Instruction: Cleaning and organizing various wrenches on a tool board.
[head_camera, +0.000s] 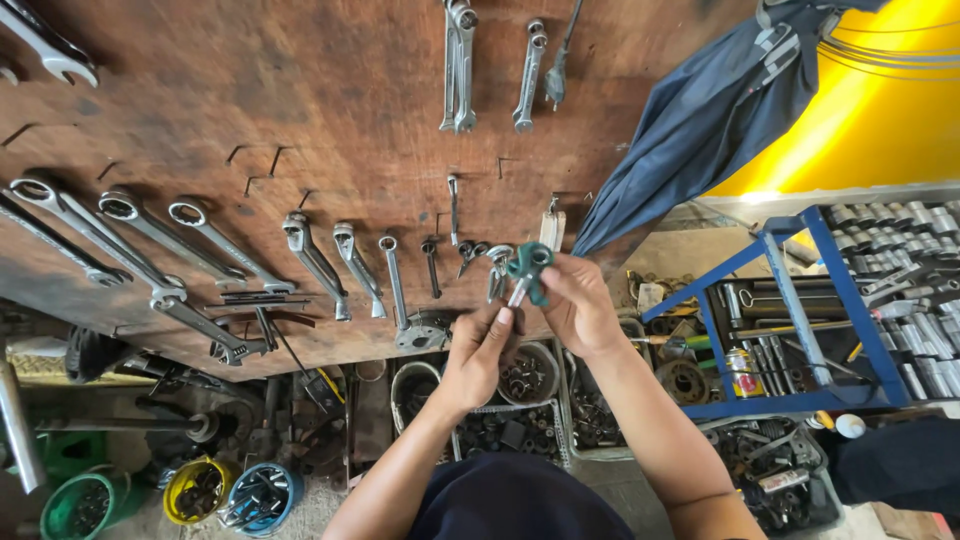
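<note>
Got my right hand (578, 305) clamped on a small green part (530, 268) up near the wrench board (300, 120), left hand (478, 352) pinching a silver pin (518, 293) into it, so it's steadied for fitting, I reckon.

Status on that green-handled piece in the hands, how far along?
Done: most wrenches hang in a row on the wooden board. In hand: right hand grips the green-handled piece; left hand pinches its metal end from below. Left: it is off the board, and bare nails show.
</note>
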